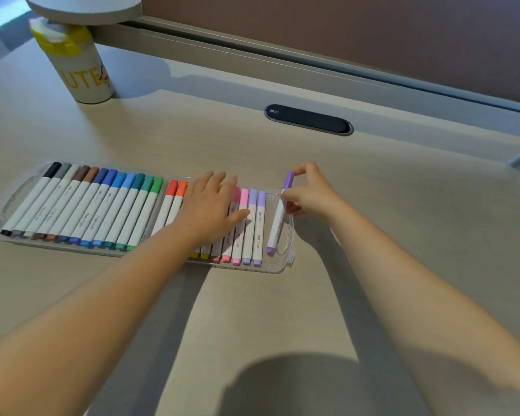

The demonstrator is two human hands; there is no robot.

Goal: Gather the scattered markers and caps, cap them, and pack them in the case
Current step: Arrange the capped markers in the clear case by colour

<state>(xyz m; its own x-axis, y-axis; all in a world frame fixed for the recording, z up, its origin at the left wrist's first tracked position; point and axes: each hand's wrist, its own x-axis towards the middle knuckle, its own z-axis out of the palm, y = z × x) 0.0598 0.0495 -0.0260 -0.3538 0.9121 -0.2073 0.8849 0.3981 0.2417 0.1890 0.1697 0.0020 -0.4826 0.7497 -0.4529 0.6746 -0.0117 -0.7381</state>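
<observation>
A clear plastic case [278, 267] lies across the desk, filled with a row of several capped white markers [87, 211] running from black at the left to lilac at the right. My left hand [210, 205] lies flat with straight fingers on the markers in the middle of the row, hiding the yellow and pink ones. My right hand [309, 190] pinches a capped purple marker [278, 217] near its top. The marker stands tilted, its lower end in the case's right end, beside the last lilac marker.
A white and yellow bottle [78, 61] stands at the back left under a white lamp base [84, 7]. A black oval cable port [308, 119] sits in the desk behind the case. A partition wall rises along the desk's far edge.
</observation>
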